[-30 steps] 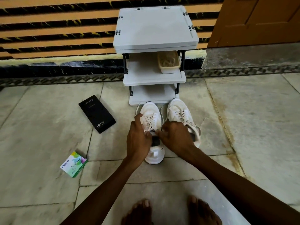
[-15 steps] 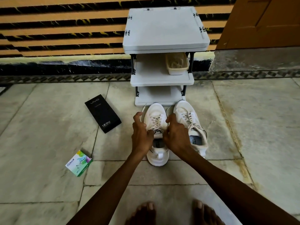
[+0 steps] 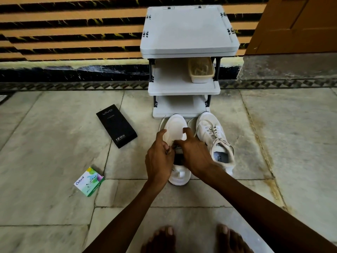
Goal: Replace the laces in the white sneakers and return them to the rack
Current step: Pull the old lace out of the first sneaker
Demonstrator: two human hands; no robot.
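Two white sneakers stand side by side on the floor in front of a grey three-tier rack (image 3: 187, 30). The left sneaker (image 3: 175, 125) lies under both my hands, so its lacing is hidden; a loose lace end (image 3: 162, 123) trails beside its toe. My left hand (image 3: 158, 159) pinches something small at the sneaker's throat with curled fingers. Opposite it, my right hand (image 3: 194, 152) grips the same spot, its thumb lying up over the upper. The right sneaker (image 3: 216, 141) is laced and untouched.
A beige basket (image 3: 201, 70) sits on the rack's middle shelf. On the floor to the left are a black phone box (image 3: 116, 126) and a small green Odonil box (image 3: 88, 181). My bare feet (image 3: 161, 238) show at the bottom edge. A wooden door (image 3: 295, 24) is at the upper right.
Both hands have closed in over the left sneaker's lacing, which showed before and is now covered. The right thumb has slid up toward the toe. The sneakers have stayed in place.
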